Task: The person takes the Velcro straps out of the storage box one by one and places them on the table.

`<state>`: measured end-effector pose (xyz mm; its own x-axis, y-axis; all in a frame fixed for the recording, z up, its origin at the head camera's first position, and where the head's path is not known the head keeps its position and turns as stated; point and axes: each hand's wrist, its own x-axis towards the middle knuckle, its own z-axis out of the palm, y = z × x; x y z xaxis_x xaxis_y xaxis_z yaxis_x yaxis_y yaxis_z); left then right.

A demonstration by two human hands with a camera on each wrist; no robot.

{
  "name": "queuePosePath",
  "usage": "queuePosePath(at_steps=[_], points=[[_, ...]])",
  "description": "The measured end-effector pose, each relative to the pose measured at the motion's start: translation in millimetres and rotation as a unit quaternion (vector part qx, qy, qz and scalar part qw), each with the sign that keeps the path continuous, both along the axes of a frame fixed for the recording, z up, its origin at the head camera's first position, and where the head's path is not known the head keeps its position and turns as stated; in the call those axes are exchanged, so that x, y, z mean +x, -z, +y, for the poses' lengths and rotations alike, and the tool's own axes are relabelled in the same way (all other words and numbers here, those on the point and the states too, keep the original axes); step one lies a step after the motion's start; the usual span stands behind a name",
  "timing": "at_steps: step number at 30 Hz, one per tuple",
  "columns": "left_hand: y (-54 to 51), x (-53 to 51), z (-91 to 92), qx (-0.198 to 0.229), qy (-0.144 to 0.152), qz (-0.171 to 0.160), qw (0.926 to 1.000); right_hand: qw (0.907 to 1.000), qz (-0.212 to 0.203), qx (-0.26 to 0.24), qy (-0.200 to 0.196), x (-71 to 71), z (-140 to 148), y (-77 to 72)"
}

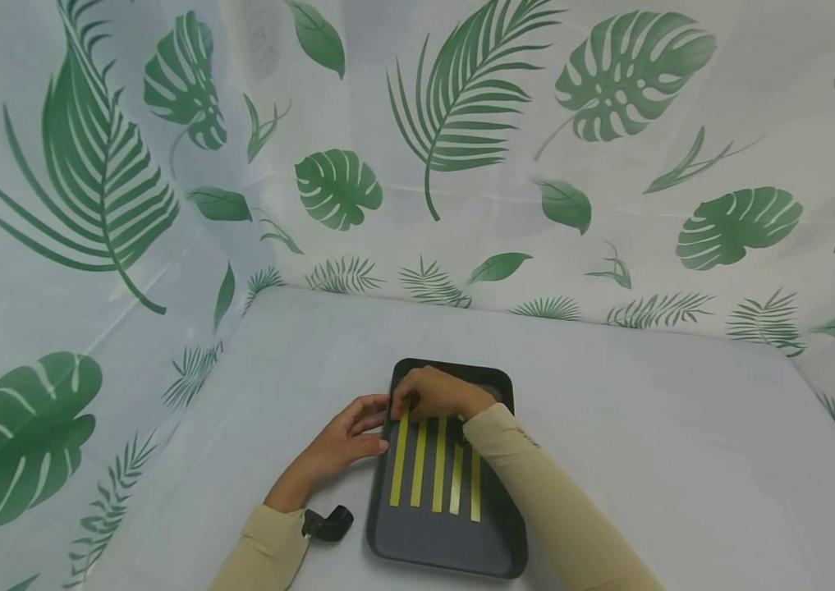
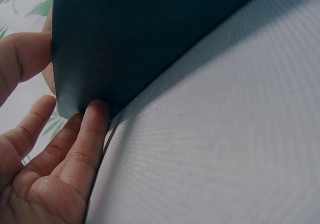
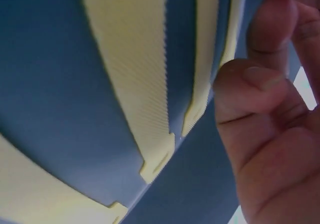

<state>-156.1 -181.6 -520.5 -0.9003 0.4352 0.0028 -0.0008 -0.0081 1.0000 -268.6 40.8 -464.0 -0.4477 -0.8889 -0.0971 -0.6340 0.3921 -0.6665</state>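
Note:
Several flat yellow strips (image 1: 437,484) lie side by side lengthwise in a dark grey tray (image 1: 432,542). In the right wrist view, one strip (image 3: 135,59) shows a fine-toothed edge and a notched, slotted end. My right hand (image 1: 435,392) reaches over the tray's far part, fingers curled, pinching the far end of the leftmost strip (image 1: 398,468). The thumb (image 3: 250,87) hides that end in the right wrist view. Beside the tray's left wall, my left hand (image 1: 346,443) rests its extended fingers (image 2: 90,139) against the outside, holding nothing.
The tray stands on a white-covered table (image 1: 277,353). Behind and to the left hang white sheets printed with green leaves (image 1: 339,189). A black wrist-camera piece (image 1: 330,524) sticks out from the left sleeve.

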Motion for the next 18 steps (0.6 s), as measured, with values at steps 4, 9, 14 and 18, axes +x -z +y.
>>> queuePosePath(at_steps=[4, 9, 14, 18], points=[[0.0, 0.2, 0.2, 0.001, -0.001, 0.0, 1.0, 0.9999, -0.001, 0.009, 0.006, 1.1, -2.8, 1.8], [-0.6, 0.4, 0.5, 0.004, -0.002, 0.002, 1.0, 0.9999, -0.004, 0.009, 0.01, 2.4, -4.5, 1.5], [1.0, 0.3, 0.0, 0.012, 0.002, 0.003, 0.9999, 0.9999, 0.011, -0.006, -0.004, 2.9, -4.0, 0.4], [0.8, 1.0, -0.6, 0.023, 0.003, 0.001, 0.9997, 0.9995, 0.024, -0.016, -0.016, 3.5, -2.5, -2.0]])
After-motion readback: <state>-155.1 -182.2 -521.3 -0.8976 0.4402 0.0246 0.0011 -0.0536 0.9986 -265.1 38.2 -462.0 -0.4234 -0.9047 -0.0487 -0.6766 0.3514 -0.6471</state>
